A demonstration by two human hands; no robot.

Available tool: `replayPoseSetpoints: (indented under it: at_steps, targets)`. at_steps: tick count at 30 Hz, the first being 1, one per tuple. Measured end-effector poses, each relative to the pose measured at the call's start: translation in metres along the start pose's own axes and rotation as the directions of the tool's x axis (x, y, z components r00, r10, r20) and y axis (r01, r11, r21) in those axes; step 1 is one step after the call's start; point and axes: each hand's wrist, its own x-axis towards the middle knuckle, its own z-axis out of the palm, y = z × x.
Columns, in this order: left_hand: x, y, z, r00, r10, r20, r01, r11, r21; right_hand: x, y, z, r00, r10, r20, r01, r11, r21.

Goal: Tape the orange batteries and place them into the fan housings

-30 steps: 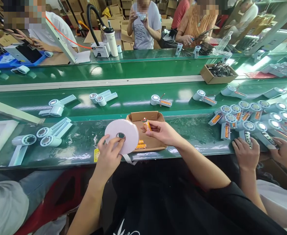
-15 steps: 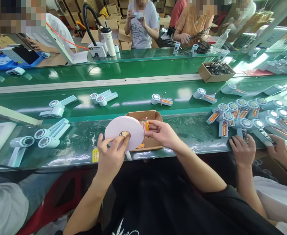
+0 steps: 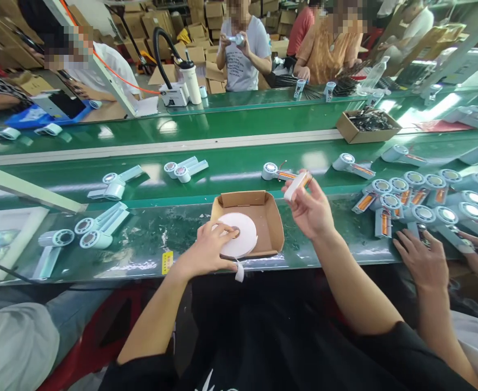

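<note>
My left hand (image 3: 208, 245) grips a large white tape roll (image 3: 245, 232) at its core, with a short loose tape end (image 3: 239, 271) curling below. The roll lies over the left side of an open cardboard box (image 3: 275, 224) at the bench edge. Raised to the right of the box, my right hand (image 3: 314, 212) pinches an orange battery (image 3: 305, 179) with a strip of white tape (image 3: 294, 189) along it. Just behind that battery, on the green surface, lies a light-blue handheld fan (image 3: 270, 171) with an orange battery in its open handle.
Several more fans (image 3: 390, 202) crowd the bench at right, beside a co-worker's hands (image 3: 422, 252). Other fans (image 3: 96, 233) lie at left near a white tray (image 3: 23, 239). A cardboard box of dark parts (image 3: 367, 136) stands farther back. People work across the line.
The tape roll has been lowered from upright to the box by my left hand. My right hand has moved away to the right and up with the battery, which now shows white tape.
</note>
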Motion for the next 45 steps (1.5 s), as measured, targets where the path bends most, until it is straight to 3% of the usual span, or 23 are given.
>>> replayPoseSetpoints:
  at_steps: [1,3,6,8,10,14,17,19,22,25,29,32,34,41,45]
  targets:
    - [0.013,-0.014,-0.012,0.999,0.019,0.048,-0.016,0.998,-0.068,-0.010,0.004,0.000,0.997,0.054,0.049,-0.053,0.998,-0.025]
    - [0.042,-0.045,-0.032,0.997,-0.066,0.030,0.069,0.991,-0.112,-0.031,0.012,-0.003,0.989,0.116,0.089,-0.111,0.992,-0.056]
    - [0.092,-0.095,-0.051,0.936,-0.322,-0.143,0.326,0.945,0.002,-0.050,0.020,-0.015,0.987,0.138,0.082,-0.130,0.986,-0.101]
    - [0.119,-0.127,-0.058,0.882,-0.407,-0.236,0.436,0.896,0.085,-0.054,0.020,-0.026,0.987,0.148,0.069,-0.140,0.984,-0.114]
    - [0.137,-0.154,-0.062,0.861,-0.426,-0.276,0.478,0.864,0.159,-0.054,0.018,-0.038,0.989,0.143,0.048,-0.137,0.984,-0.111]
    - [0.154,-0.180,-0.064,0.915,-0.343,-0.212,0.396,0.867,0.302,-0.053,0.005,-0.061,0.998,0.058,-0.038,-0.062,0.990,-0.124]
    - [0.174,-0.174,-0.057,0.973,-0.211,-0.089,0.229,0.903,0.362,-0.035,-0.007,-0.063,0.997,-0.028,-0.070,0.016,0.987,-0.161]
    - [0.195,-0.160,-0.048,0.996,-0.091,0.012,0.081,0.926,0.369,-0.009,-0.008,-0.053,0.997,-0.065,-0.043,0.056,0.980,-0.189]
    - [0.229,-0.135,-0.029,0.987,0.075,0.144,-0.121,0.932,0.342,0.046,0.006,-0.026,0.995,-0.092,0.040,0.099,0.965,-0.241]
    - [0.253,-0.120,-0.016,0.962,0.159,0.223,-0.227,0.917,0.328,0.097,0.032,-0.001,0.988,-0.049,0.147,0.095,0.941,-0.325]
    - [0.266,-0.116,-0.008,0.956,0.152,0.253,-0.238,0.903,0.357,0.135,0.061,0.011,0.969,0.047,0.243,0.103,0.816,-0.569]
    - [0.271,-0.116,-0.007,0.959,0.116,0.260,-0.211,0.903,0.374,0.147,0.072,0.010,0.947,0.075,0.311,0.215,0.569,-0.793]
    - [0.273,-0.115,-0.006,0.958,0.099,0.270,-0.199,0.905,0.376,0.150,0.077,0.009,0.933,0.090,0.349,0.279,0.433,-0.857]
    - [0.283,-0.103,-0.001,0.955,0.041,0.295,-0.147,0.927,0.346,0.151,0.088,0.006,0.885,0.167,0.434,0.387,0.254,-0.887]
    - [0.288,-0.101,-0.008,0.955,0.028,0.295,-0.109,0.959,0.262,0.147,0.087,0.004,0.864,0.203,0.461,0.436,0.155,-0.886]
